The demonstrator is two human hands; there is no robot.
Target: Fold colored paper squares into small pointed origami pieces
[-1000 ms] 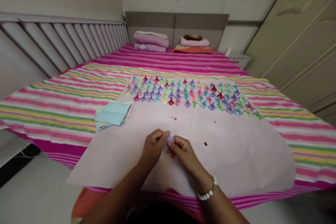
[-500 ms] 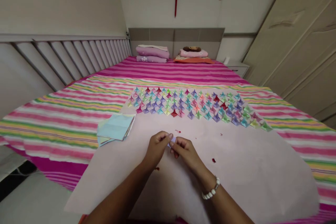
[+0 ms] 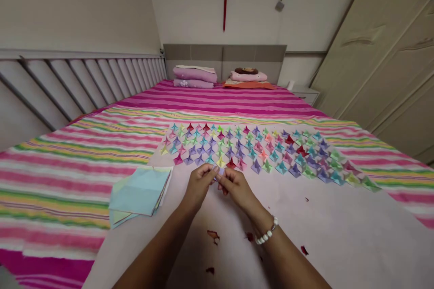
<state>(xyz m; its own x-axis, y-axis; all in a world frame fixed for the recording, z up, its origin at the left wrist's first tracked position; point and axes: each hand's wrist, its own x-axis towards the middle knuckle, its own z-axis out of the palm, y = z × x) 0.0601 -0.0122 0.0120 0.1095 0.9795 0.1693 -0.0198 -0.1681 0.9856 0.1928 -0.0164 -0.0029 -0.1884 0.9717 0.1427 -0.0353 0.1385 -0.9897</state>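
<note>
Between my two hands is a small piece of lilac folded paper (image 3: pixel 221 171), raised above the pale sheet (image 3: pixel 162 244). My left hand (image 3: pixel 200 185) pinches its left side with thumb and fingers. From the right, my right hand (image 3: pixel 237 186) grips the other side, its thumb near the left thumb. Fingers cover most of the folds. Just beyond my hands stand rows of small folded paper pieces (image 3: pixel 256 167) in purple, green, blue, pink, yellow and red. A stack of square paper, light blue on top (image 3: pixel 140 192), lies left of my left hand.
Dark red scraps (image 3: pixel 213 235) are scattered on the sheet near my forearms. The sheet lies on a bed with a striped cover (image 3: pixel 61 162). Folded bedding (image 3: pixel 195 74) sits by the headboard (image 3: pixel 193 54), a railing (image 3: pixel 88 81) runs along the left, and a wardrobe (image 3: pixel 369 54) stands at right.
The view has tilted up and moved closer to the sheet, so the rows and paper stack look larger and lower. Both hands still hold the lilac paper, with slight finger shifts.
</note>
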